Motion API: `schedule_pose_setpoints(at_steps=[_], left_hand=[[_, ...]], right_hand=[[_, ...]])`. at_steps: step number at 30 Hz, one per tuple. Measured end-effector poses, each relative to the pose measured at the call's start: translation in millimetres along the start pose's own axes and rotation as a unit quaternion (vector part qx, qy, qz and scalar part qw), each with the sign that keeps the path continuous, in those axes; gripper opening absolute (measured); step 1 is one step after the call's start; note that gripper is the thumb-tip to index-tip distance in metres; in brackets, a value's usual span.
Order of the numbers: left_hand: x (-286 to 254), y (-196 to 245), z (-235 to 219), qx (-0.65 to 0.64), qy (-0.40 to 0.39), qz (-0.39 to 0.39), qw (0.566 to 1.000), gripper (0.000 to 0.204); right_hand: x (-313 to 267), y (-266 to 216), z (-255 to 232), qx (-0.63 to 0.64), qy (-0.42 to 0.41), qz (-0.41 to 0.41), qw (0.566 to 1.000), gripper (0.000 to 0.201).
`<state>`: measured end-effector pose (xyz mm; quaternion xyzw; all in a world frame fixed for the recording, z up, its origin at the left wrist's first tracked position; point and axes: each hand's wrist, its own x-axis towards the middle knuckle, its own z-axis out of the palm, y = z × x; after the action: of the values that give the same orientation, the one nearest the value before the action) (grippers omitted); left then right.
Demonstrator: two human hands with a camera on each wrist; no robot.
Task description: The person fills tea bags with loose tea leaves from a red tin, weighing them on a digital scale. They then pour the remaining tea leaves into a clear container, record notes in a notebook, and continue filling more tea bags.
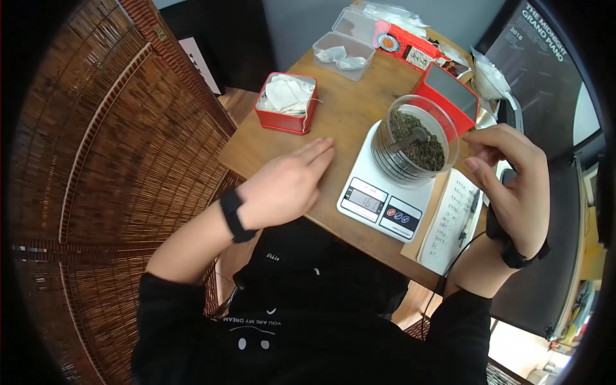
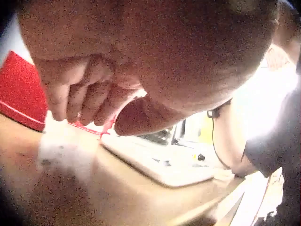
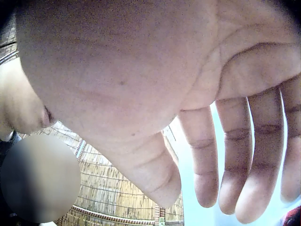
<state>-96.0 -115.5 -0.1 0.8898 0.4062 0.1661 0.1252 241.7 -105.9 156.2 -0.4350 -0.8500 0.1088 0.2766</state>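
On a white digital kitchen scale [image 1: 350,202] stands a clear round tub [image 1: 385,157] of dark dried leaves, looking like tea, with a dark scoop [image 1: 410,138] lying in them. The scale's display seems to read 161. My left hand [image 1: 285,183] rests at the table's front left, between the scale and a red tin [image 1: 282,122] of white pouches; its fingers are loosely bent and hold nothing. To the right of the tub my right hand [image 1: 523,176] hangs raised with nothing in it. In the right wrist view its fingers [image 3: 204,160] are spread and relaxed.
Beneath the right hand lies a handwritten sheet [image 1: 449,218] with a pen on it. A red box [image 1: 443,96] with a grey inside stands behind the tub. At the back is a clear plastic box [image 1: 356,70] with white pouches. A black cable [image 1: 449,266] crosses the table's front edge.
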Motion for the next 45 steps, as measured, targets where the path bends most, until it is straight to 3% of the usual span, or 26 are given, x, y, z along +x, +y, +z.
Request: schedule_pose_setpoints(at_steps=[2, 7, 9, 12, 15, 18, 21, 25, 27, 29, 30, 33, 36, 41, 43, 45], left_hand=[[32.8, 1.4, 9.7, -0.021, 0.011, -0.007, 1.0, 0.061], [99.5, -11.1, 36.5, 0.109, -0.033, -0.099, 0.989, 0.059], [93.3, -11.9, 38.4, 0.141, -0.073, -0.112, 0.981, 0.059], [60.9, 1.1, 20.6, 0.241, -0.167, -0.07, 0.954, 0.063], [5.7, 7.2, 16.7, 0.165, -0.085, -0.073, 0.98, 0.066], [-21.9, 12.5, 4.4, 0.141, -0.094, -0.066, 0.983, 0.065], [-20.3, 12.4, -3.2, 0.056, -0.059, -0.066, 0.994, 0.066], [8.4, -5.8, 10.6, 0.061, 0.025, -0.059, 0.996, 0.065], [13.5, -20.7, 27.5, 0.071, 0.026, -0.063, 0.995, 0.064], [13.3, -33.3, 44.2, 0.223, 0.027, -0.073, 0.972, 0.063], [12.3, -29.8, 38.9, 0.223, 0.027, -0.075, 0.972, 0.063], [0.5, -20.0, 20.2, 0.2, 0.006, -0.056, 0.978, 0.061], [-11.6, -6.7, -2.4, 0.044, -0.038, -0.108, 0.992, 0.055], [-2.5, -1.4, -28.0, -0.016, -0.076, -0.173, 0.982, 0.052], [6.4, -17.7, -11.5, 0.024, 0.067, -0.047, 0.996, 0.052], [24.3, -30.7, 1.2, 0.022, 0.061, -0.033, 0.997, 0.056]], right_hand=[[-0.1, -3.6, 0.8, -0.005, 0.0, -0.004, 1.0, 0.027], [-3.2, -9.0, -5.4, -0.003, -0.005, -0.005, 1.0, 0.028], [-5.0, -8.2, -7.2, 0.001, -0.005, -0.002, 1.0, 0.028], [-5.5, -5.8, -10.0, 0.005, -0.009, -0.008, 1.0, 0.028], [-6.9, -6.3, -9.2, 0.006, -0.014, -0.012, 1.0, 0.027], [-7.8, -5.4, -9.9, 0.01, -0.021, -0.021, 0.999, 0.027], [-8.4, -4.1, -7.6, 0.02, -0.015, -0.023, 0.999, 0.027], [-8.2, -5.4, -5.5, 0.011, -0.019, -0.026, 0.999, 0.027], [-7.9, -5.5, -5.1, 0.013, -0.02, -0.03, 0.999, 0.027], [-7.6, -6.6, -6.4, 0.007, -0.022, -0.027, 0.999, 0.027], [-7.8, -6.7, -6.2, 0.006, -0.025, -0.022, 0.999, 0.027], [-6.6, -5.2, -4.2, 0.01, -0.02, -0.024, 0.999, 0.028], [-5.3, -5.8, -2.9, 0.016, -0.028, -0.023, 0.999, 0.028], [-5.3, -7.2, -2.4, 0.011, -0.028, -0.027, 0.999, 0.027], [-4.5, -8.3, -1.2, 0.014, -0.03, -0.027, 0.999, 0.027], [-3.4, -8.8, 0.3, 0.011, -0.023, -0.025, 0.999, 0.025]])
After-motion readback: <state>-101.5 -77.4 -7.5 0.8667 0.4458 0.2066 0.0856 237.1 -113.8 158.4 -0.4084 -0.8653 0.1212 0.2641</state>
